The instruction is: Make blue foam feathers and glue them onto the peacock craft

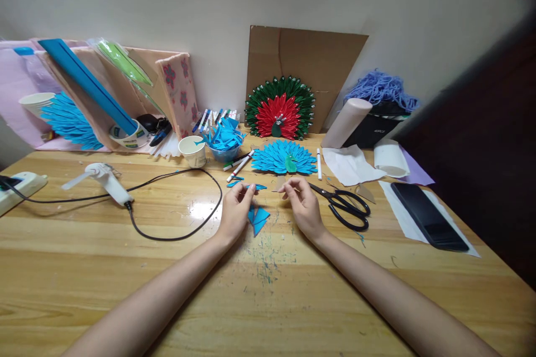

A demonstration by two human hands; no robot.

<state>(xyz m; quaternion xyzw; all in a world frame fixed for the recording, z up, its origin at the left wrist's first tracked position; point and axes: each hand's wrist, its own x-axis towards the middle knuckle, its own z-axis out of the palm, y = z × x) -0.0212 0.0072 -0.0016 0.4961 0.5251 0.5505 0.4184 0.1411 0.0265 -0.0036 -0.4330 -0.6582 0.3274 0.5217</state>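
Pinched between the thumb and fingers of my left hand is a narrow, pointed blue piece, its tip facing right. Across from it, my right hand is closed in a pinch on a thin dark sliver, too small to name. A small gap separates the two hands. Loose blue pieces lie on the table beside my left hand. Just behind the hands rests a blue fan of petals with a green bird shape on it. Black-handled scissors lie right of my right hand.
A white glue gun with a looping black cord lies left. Behind stand a paper cup, a bowl of blue scraps and a red-green peacock against cardboard. A phone lies right.
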